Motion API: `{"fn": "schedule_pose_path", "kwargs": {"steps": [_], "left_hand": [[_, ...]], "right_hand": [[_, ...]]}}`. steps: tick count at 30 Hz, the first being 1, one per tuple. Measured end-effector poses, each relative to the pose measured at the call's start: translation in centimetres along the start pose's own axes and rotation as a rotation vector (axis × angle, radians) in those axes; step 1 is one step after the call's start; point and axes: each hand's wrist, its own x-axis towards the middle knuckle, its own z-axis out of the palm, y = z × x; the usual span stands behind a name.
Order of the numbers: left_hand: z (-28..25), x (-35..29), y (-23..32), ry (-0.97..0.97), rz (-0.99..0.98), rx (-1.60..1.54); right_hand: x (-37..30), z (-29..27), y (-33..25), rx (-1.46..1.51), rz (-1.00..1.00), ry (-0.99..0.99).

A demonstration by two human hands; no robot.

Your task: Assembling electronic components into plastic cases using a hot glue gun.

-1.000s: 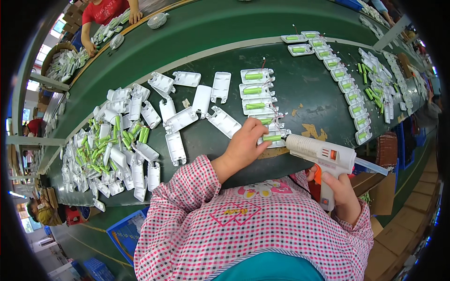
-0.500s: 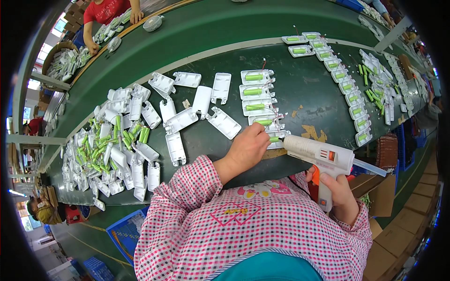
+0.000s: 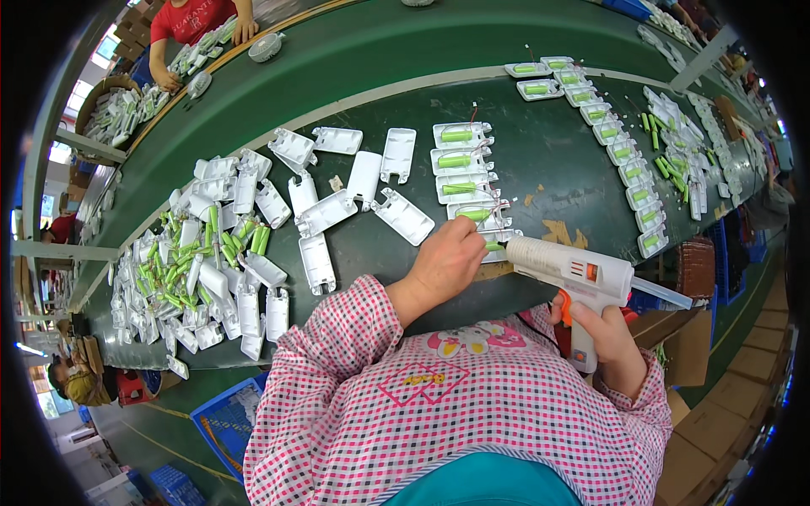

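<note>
My left hand (image 3: 443, 263) is closed in a pinch at the near end of a column of white plastic casings (image 3: 456, 163), each with a green battery cell and thin wires. Its fingertips touch the nearest casings, beside a green battery cell (image 3: 474, 214); what they pinch is hidden. My right hand (image 3: 609, 337) is wrapped round the handle of a white glue gun (image 3: 564, 263), a finger at its orange trigger. The gun's nozzle points left at the nearest casing, close to my left fingertips. A clear glue stick (image 3: 662, 292) sticks out of its back.
Loose empty casings (image 3: 327, 214) lie left of the column, beside a heap of green battery cells (image 3: 187, 261) and casings. Another curved row of filled casings (image 3: 623, 153) runs along the right. Across the green conveyor belt (image 3: 371, 46), a person in red (image 3: 187, 24) handles similar parts.
The glue gun has shifted slightly left and its nozzle has risen a little. My left hand has stayed nearly in place. White round items on the far belt have moved left.
</note>
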Motion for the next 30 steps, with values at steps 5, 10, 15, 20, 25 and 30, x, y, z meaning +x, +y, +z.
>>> {"fn": "schedule_pose_path", "kwargs": {"steps": [5,10,15,20,25,30], "left_hand": [[-1.8,0.6,1.3,-0.02,-0.004,0.058],[-9.0,1.4,5.4,-0.172,0.026,-0.801],[-17.8,3.7,12.5,-0.298,0.573,-1.708],[-18.6,2.8,13.9,-0.147,0.668,-1.655],[-19.3,3.8,14.4,-0.024,0.822,-1.566],[-19.8,4.0,15.1,0.108,0.969,-1.493]], "right_hand": [[-0.6,-0.5,0.7,-0.019,-0.004,-0.051],[-0.7,-0.6,1.3,-0.004,0.02,-0.052],[-0.5,-0.1,0.9,0.088,-0.017,0.005],[-0.9,1.6,-0.2,0.071,0.004,0.007],[-0.8,1.8,0.3,0.116,0.004,-0.021],[-0.6,0.6,1.2,0.148,-0.021,0.057]]}}
